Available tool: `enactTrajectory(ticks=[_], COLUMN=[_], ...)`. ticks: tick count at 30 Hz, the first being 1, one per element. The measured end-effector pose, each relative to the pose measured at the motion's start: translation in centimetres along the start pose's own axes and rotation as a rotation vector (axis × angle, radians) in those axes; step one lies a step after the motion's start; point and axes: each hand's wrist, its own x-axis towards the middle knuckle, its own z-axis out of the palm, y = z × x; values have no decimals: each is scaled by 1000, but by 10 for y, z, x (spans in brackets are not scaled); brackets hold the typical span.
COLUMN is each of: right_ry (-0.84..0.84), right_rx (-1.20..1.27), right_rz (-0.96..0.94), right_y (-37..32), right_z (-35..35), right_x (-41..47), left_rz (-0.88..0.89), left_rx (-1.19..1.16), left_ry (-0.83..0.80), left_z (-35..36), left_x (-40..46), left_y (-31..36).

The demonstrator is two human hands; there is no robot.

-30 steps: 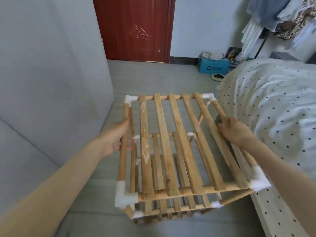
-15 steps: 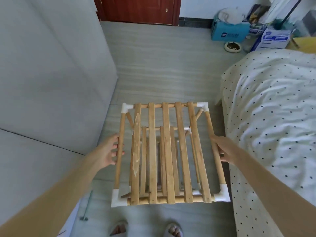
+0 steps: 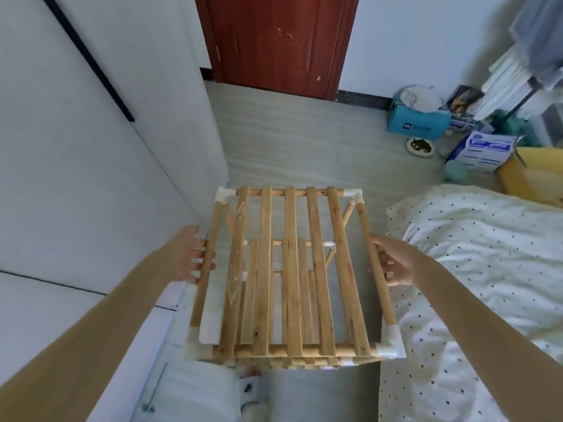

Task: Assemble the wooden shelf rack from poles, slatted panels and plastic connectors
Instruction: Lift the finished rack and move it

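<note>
Now that the rack [image 3: 289,269] has been straightened, the left hand [image 3: 190,257] and right hand [image 3: 394,263] grip its side poles, and it looks fully assembled.

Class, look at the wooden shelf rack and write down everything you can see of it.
The wooden shelf rack is light, unpainted wood. Its top tier has five flat slats across round poles joined by white plastic corner connectors. More slatted tiers show below through the gaps. It stands upright between a white cabinet and a dotted bed. The left hand curls its fingers round the left side pole, and the right hand grips the right side pole.
</note>
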Motion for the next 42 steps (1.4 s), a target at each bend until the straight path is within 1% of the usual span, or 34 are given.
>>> enactTrajectory(ticks=[5, 10, 15, 20, 23, 26, 28, 30, 35, 38, 42], right_ry=[-21, -10, 5, 15, 10, -29, -42, -52, -110, -155, -185], right_rx=[-54, -118, -109, -122, -136, -179, -217, -256, -347, -392, -447], right_rz=[-23, -87, -140, -182, -206, -223, -246, -278, -339, -321, -309], right_y=[-110, -224, -342, -473, -560, -649, -705, -759, -884, -957, -1047], right_z=[-3, 1, 2, -4, -5, -1, 5, 14, 54, 93, 155], right_x=[-5, 14, 35, 80, 122, 158, 176, 191, 234, 271, 322], left_rz=[13, 40, 82, 140, 193, 238, 259, 267, 308, 289, 252], left_rx=[-30, -46, -70, -100, -131, -159, -211, -270, -411, -499, -597], left_ry=[27, 19, 45, 49, 86, 129, 108, 112, 234, 307, 349], left_z=[7, 17, 37, 63, 80, 96, 102, 103, 94, 82, 51], left_x=[-10, 3, 24, 59, 87, 112, 130, 146, 197, 233, 287], left_y=[92, 193, 307, 422, 493, 563, 603, 642, 734, 788, 858])
